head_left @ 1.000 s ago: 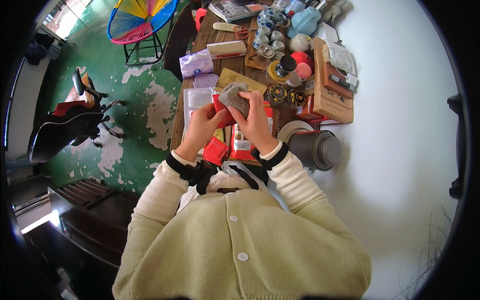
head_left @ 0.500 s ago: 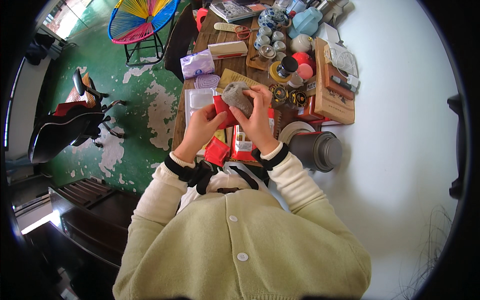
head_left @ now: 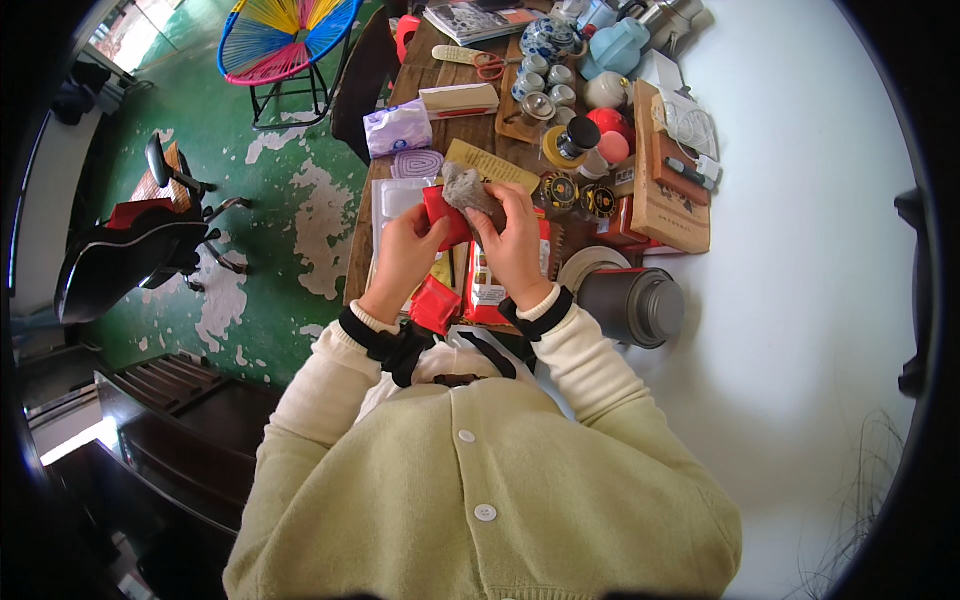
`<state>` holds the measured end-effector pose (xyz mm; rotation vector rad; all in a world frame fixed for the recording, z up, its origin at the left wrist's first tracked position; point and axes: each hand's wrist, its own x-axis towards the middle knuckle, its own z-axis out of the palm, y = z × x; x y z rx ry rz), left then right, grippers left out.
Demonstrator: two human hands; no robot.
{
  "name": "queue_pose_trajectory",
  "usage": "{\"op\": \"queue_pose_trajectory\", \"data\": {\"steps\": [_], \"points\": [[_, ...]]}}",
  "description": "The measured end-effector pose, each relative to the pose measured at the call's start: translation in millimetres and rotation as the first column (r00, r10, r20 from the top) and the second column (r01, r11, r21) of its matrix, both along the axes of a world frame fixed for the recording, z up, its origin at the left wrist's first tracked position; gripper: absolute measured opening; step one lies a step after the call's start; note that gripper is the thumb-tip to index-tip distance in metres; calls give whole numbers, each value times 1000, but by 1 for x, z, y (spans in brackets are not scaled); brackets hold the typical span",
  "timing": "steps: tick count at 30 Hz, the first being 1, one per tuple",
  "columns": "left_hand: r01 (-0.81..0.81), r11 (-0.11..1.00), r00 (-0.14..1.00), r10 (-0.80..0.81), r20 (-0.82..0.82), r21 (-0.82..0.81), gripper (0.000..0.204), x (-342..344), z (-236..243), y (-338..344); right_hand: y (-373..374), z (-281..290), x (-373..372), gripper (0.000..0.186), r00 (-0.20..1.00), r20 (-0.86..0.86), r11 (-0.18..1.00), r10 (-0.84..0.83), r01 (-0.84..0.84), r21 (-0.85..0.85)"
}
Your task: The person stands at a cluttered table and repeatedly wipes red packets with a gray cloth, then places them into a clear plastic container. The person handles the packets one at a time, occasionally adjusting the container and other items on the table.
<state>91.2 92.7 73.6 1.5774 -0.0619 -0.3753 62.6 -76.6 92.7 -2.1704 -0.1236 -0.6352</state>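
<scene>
Both hands are raised close together over the wooden table's near part. My left hand [head_left: 402,258] is closed, its thumb and fingers pinching a flat red packet [head_left: 456,230]. In my right hand [head_left: 514,252] is a bunched grey cloth [head_left: 464,187], gripped between thumb and fingers. The cloth lies against the packet's upper right side and hides part of it. Below the hands are a small shiny red pouch [head_left: 434,304] and a larger red-and-white package [head_left: 487,285]. A yellow-brown paper sheet [head_left: 490,164] lies just beyond the cloth.
Left of the hands is a clear plastic tray [head_left: 398,198], with a rolled purple cloth [head_left: 417,163] and a tissue pack [head_left: 398,129] behind. Cups, jars and a teapot [head_left: 548,38] crowd the far right. A dark grey flask [head_left: 632,304] lies near the white wall.
The grey cloth is more crumpled, its top bunched up, and my right fingers have shifted slightly on it. The red packet stays in my left hand.
</scene>
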Motion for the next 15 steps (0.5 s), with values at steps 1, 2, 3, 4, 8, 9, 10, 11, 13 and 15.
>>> {"op": "queue_pose_trajectory", "data": {"steps": [1,2,3,4,8,9,10,11,13,15], "points": [[-4,999,1000,3,16,37,29,0,1,1,1,-1,0,35,1000,26,1000,-14,14,-10],[-7,997,1000,6,17,78,28,1,2,1,2,-2,0,35,998,52,999,-27,29,-21],[-15,994,999,12,30,106,28,2,3,1,2,-3,-1,34,998,38,999,-47,47,-5],[-32,996,999,30,16,81,27,3,4,0,2,-4,-2,34,998,23,998,-67,66,11],[-71,997,997,71,20,34,27,4,3,1,1,-8,-3,30,991,-20,981,-135,137,136],[-70,997,997,70,27,33,27,5,2,2,1,-9,-2,30,990,-39,975,-139,144,171],[-72,996,997,72,14,61,27,5,1,4,0,-9,-2,29,988,-59,967,-143,152,206],[-75,994,997,75,4,74,27,6,0,5,-1,-9,-2,28,985,-88,955,-145,163,250],[-79,992,997,80,-1,99,27,7,0,7,-4,-7,-2,28,982,-114,950,-153,178,255],[-81,989,996,83,-14,127,27,8,0,9,-4,-6,-3,28,980,-139,948,-144,177,265]]}}
